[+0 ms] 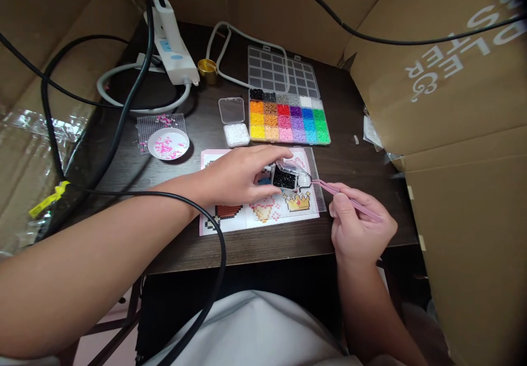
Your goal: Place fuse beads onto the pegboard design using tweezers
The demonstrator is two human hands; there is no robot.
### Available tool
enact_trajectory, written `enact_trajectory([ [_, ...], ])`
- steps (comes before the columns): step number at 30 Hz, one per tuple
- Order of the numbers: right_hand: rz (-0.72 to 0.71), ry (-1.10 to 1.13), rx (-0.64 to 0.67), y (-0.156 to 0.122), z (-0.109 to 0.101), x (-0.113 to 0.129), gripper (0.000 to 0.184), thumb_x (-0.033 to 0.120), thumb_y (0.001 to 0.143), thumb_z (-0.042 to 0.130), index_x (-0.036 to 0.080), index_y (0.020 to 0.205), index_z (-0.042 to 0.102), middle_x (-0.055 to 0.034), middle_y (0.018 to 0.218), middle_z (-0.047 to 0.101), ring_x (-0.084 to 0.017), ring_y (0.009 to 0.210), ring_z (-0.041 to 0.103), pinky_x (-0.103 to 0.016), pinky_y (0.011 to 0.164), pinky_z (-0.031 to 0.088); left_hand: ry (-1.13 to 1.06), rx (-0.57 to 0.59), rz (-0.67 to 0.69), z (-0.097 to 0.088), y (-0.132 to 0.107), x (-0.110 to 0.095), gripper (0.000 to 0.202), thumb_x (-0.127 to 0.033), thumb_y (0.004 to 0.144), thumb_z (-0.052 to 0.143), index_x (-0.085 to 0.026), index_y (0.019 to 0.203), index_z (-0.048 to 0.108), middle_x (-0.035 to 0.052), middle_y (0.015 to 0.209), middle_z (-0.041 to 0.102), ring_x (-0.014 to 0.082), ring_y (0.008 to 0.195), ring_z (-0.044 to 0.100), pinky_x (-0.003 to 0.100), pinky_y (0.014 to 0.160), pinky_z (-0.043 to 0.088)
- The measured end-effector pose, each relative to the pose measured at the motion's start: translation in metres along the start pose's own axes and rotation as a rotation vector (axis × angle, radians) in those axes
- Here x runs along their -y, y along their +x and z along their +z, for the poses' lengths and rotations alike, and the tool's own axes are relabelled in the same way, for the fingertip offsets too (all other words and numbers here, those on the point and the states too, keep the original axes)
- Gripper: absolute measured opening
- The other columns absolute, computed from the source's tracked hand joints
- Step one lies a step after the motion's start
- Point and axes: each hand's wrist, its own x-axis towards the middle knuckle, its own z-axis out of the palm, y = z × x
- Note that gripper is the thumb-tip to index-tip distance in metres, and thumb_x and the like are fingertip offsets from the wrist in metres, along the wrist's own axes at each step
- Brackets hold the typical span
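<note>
I have 1 box of black beads (285, 186) clamped in my left hand (241, 175) — over the pattern sheet (239, 224), just left of the tips of the pink tweezers (327, 186) my right hand (361, 222) pinches.

Tweezers (362, 208): pink, solid. Blk beads (284, 178): uniform. Pattern sheet (272, 223): wht w/ pink edging, pixel-grid motifs — incl. crown (297, 202), yel./gold w/ dk. outline. Sorting box (288, 141): clear, w/ beads by hue — L to R yel./orange, brown/tan, red/pink, purple, blue, grn.; back row blk thru grey to wht. Wht beads (236, 134): plain. Dish (188, 145): wht, w/ mixed pink & wht beads (166, 147). Pegboard (142, 127): greyish, fine grid. Cup (208, 73): gold. Power strip (187, 71): wht, blue patches. Tag (48, 200): bright yel. Tabletop (247, 245): dk. brown woodgrain. Cardboard (465, 119): tan, wht lettering. Shirt (263, 327): pale grey.
</note>
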Motion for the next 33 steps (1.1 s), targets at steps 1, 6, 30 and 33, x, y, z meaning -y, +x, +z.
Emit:
enact_trajectory([
  [1, 0.0, -0.006, 0.003, 0.0, 0.0, 0.001, 0.007, 0.023, 0.08, 0.078, 0.02, 0.085, 0.078, -0.0071, 0.086, 0.08, -0.024, 0.072, 0.077, -0.041, 0.068, 0.066, 0.002, 0.004, -0.004, 0.0, 0.0, 0.0, 0.058, -0.026, 0.078, 0.079, -0.019, 0.131, 0.056, 0.0095, 0.117, 0.071, 0.0221, 0.103, 0.068, 0.031, 0.085, 0.051],
  [6, -0.031, 0.003, 0.043, -0.003, 0.003, 0.006, 0.005, 0.018, 0.081, 0.077, 0.021, 0.084, 0.079, -0.0049, 0.085, 0.081, -0.023, 0.076, 0.078, -0.038, 0.07, 0.066, 0.006, 0.009, -0.019, -0.001, 0.0, -0.001, 0.057, -0.027, 0.078, 0.079, -0.019, 0.13, 0.056, 0.0094, 0.116, 0.071, 0.0217, 0.101, 0.068, 0.03, 0.084, 0.051],
  [30, -0.067, -0.09, 0.267, -0.008, 0.009, 0.013, 0.02, 0.014, 0.083, 0.075, 0.028, 0.094, 0.082, -0.0012, 0.093, 0.081, -0.022, 0.084, 0.079, -0.036, 0.08, 0.066, -0.005, 0.001, 0.047, 0.0, -0.002, -0.001, 0.052, -0.031, 0.084, 0.074, -0.02, 0.131, 0.056, 0.008, 0.104, 0.073, 0.0222, 0.097, 0.069, 0.031, 0.082, 0.052],
  [33, -0.069, -0.084, 0.275, -0.008, 0.008, 0.013, 0.02, 0.013, 0.083, 0.074, 0.028, 0.094, 0.081, -0.0008, 0.093, 0.081, -0.021, 0.084, 0.078, -0.035, 0.08, 0.066, -0.007, -0.003, 0.054, -0.001, -0.001, -0.002, 0.052, -0.03, 0.083, 0.075, -0.018, 0.13, 0.056, 0.0089, 0.105, 0.073, 0.0225, 0.098, 0.07, 0.031, 0.083, 0.053],
])
